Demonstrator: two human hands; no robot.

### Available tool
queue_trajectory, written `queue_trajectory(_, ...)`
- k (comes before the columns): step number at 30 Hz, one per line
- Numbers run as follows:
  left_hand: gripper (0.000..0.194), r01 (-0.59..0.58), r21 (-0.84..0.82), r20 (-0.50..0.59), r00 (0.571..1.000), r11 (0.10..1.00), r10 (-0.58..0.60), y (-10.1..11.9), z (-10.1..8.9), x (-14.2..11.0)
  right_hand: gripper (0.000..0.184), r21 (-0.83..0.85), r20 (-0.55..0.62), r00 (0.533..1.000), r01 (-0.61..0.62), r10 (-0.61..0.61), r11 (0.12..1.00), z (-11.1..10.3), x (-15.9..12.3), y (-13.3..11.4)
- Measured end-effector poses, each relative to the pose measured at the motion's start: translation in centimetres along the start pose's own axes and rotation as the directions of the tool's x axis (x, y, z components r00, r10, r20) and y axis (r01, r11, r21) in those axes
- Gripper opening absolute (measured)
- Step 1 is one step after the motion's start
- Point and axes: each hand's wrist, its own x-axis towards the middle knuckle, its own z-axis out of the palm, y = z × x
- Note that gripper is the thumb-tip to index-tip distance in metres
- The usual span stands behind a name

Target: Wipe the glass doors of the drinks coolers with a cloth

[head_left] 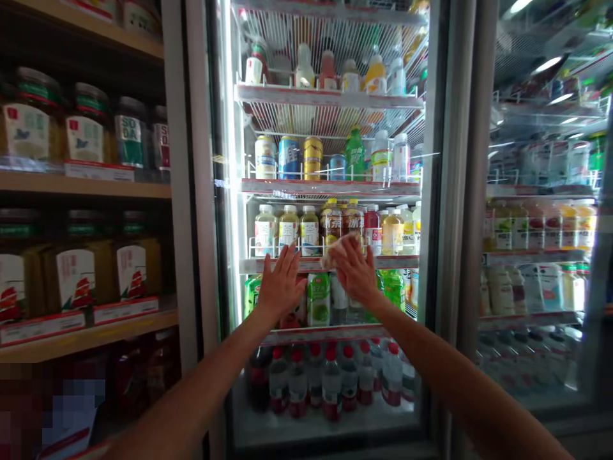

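My left hand (282, 284) is stretched out with its fingers apart and appears to lie flat against the glass door (330, 431) of a lit drinks fridge. Nothing is in it. To its right, my right hand (357, 268) presses a pale, crumpled cloth (338, 252) to the same glass. Part of the cloth is hidden under the fingers. Behind the glass, level with both hands, stand tea bottles (309, 227) and bottles with brown labels (331, 223). Green cartons (318, 300) show on the shelf below.
Wooden shelves (86, 185) with large jars (86, 124) stand close on the left. A metal door frame (462, 211) runs up the right side, with another drinks fridge (531, 255) beyond it. Red-capped bottles (331, 383) fill the bottom of the middle fridge.
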Motion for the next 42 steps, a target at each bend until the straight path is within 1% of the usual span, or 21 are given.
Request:
queue_trajectory(2, 0.058, -0.012, -0.016, -0.012, 1.0, 1.0, 0.012, 0.8, 0.2, 0.3, 0.051, -0.033, -0.092, 0.977, -0.193, 0.19, 0.981, -0.2, 0.8, 1.2)
queue_trajectory(3, 0.058, -0.018, -0.023, -0.015, 1.0, 1.0, 0.017, 1.1, 0.3, 0.4, 0.051, -0.043, -0.113, 0.967, -0.233, 0.227, 0.971, -0.3, 0.9, 1.7)
queue_trajectory(4, 0.057, -0.024, -0.029, -0.014, 1.0, 0.999, 0.024, 1.4, 0.4, 0.5, 0.05, -0.05, -0.108, 0.971, -0.218, 0.212, 0.975, -0.4, 0.7, 2.0)
queue_trajectory(7, 0.055, -0.037, -0.043, -0.014, 0.999, 0.998, 0.036, 2.2, 0.8, 0.7, 0.05, -0.046, 0.037, 0.999, 0.017, -0.016, 0.999, -0.8, -0.7, 2.9)
queue_trajectory(8, 0.055, -0.039, -0.05, -0.013, 0.999, 0.998, 0.039, 2.4, 0.9, 0.7, 0.051, -0.047, 0.073, 0.996, 0.054, -0.05, 0.997, -1.0, -1.1, 3.4)
queue_trajectory(9, 0.055, -0.042, -0.058, -0.011, 0.999, 0.997, 0.041, 2.7, 1.0, 0.8, 0.051, -0.062, 0.079, 0.997, 0.027, -0.022, 0.998, -1.1, -1.4, 4.1)
queue_trajectory(11, 0.056, -0.042, -0.077, -0.003, 0.999, 0.996, 0.042, 3.3, 1.3, 0.9, 0.051, -0.114, 0.001, 0.984, -0.179, 0.181, 0.977, -1.5, -1.8, 5.7)
queue_trajectory(12, 0.056, -0.043, -0.086, 0.003, 0.999, 0.995, 0.043, 3.7, 1.4, 0.9, 0.052, -0.13, -0.054, 0.957, -0.29, 0.285, 0.948, -1.5, -2.2, 6.4)
queue_trajectory(14, 0.057, -0.047, -0.101, 0.019, 0.999, 0.994, 0.049, 4.5, 1.6, 0.7, 0.051, -0.135, -0.101, 0.925, -0.379, 0.367, 0.916, -1.5, -3.8, 6.9)
queue_trajectory(18, 0.057, -0.085, -0.116, 0.048, 0.995, 0.99, 0.091, 6.2, 2.3, 0.3, 0.048, -0.099, 0.029, 0.988, -0.148, 0.151, 0.984, -1.2, -8.3, 6.1)
queue_trajectory(20, 0.057, -0.102, -0.118, 0.044, 0.993, 0.988, 0.108, 6.9, 2.6, 0.3, 0.047, -0.103, 0.052, 0.991, -0.119, 0.125, 0.987, -1.5, -8.4, 6.7)
queue_trajectory(22, 0.058, -0.108, -0.123, 0.035, 0.993, 0.987, 0.113, 7.7, 2.8, 0.5, 0.047, -0.132, -0.003, 0.974, -0.226, 0.227, 0.965, -1.8, -6.8, 8.4)
queue_trajectory(24, 0.058, -0.11, -0.131, 0.035, 0.993, 0.985, 0.115, 8.5, 2.9, 0.5, 0.049, -0.145, -0.088, 0.931, -0.364, 0.355, 0.92, -2.1, -5.5, 10.4)
queue_trajectory(26, 0.059, -0.114, -0.145, 0.039, 0.992, 0.983, 0.12, 9.3, 3.1, 0.1, 0.051, -0.138, -0.13, 0.895, -0.442, 0.426, 0.886, -1.9, -6.6, 11.2)
queue_trajectory(29, 0.059, -0.119, -0.17, 0.06, 0.99, 0.978, 0.13, 10.2, 3.4, -1.6, 0.054, -0.137, -0.1, 0.888, -0.458, 0.448, 0.878, -1.2, -12.9, 9.8)
queue_trajectory(32, 0.058, -0.129, -0.19, 0.085, 0.986, 0.973, 0.147, 10.9, 3.8, -3.5, 0.056, -0.164, -0.001, 0.917, -0.393, 0.398, 0.905, -0.6, -18.6, 8.1)
queue_trajectory(33, 0.058, -0.131, -0.194, 0.091, 0.984, 0.972, 0.15, 11.1, 3.9, -4.1, 0.056, -0.166, 0.012, 0.924, -0.376, 0.383, 0.912, -0.5, -19.1, 8.0)
queue_trajectory(35, 0.058, -0.124, -0.195, 0.107, 0.983, 0.973, 0.147, 11.3, 4.1, -5.0, 0.055, -0.158, -0.013, 0.919, -0.391, 0.394, 0.907, -0.5, -18.2, 8.7)
queue_trajectory(38, 0.058, -0.106, -0.19, 0.135, 0.982, 0.976, 0.133, 11.6, 4.3, -6.5, 0.057, -0.13, -0.091, 0.876, -0.482, 0.474, 0.866, -0.2, -16.2, 9.4)
queue_trajectory(40, 0.057, -0.1, -0.188, 0.154, 0.979, 0.977, 0.13, 11.8, 4.5, -7.8, 0.059, -0.117, -0.086, 0.875, -0.483, 0.476, 0.868, 0.2, -17.4, 8.3)
queue_trajectory(42, 0.056, -0.095, -0.187, 0.175, 0.976, 0.978, 0.128, 11.9, 4.6, -9.2, 0.062, -0.114, -0.012, 0.905, -0.423, 0.425, 0.899, 0.4, -20.3, 6.2)
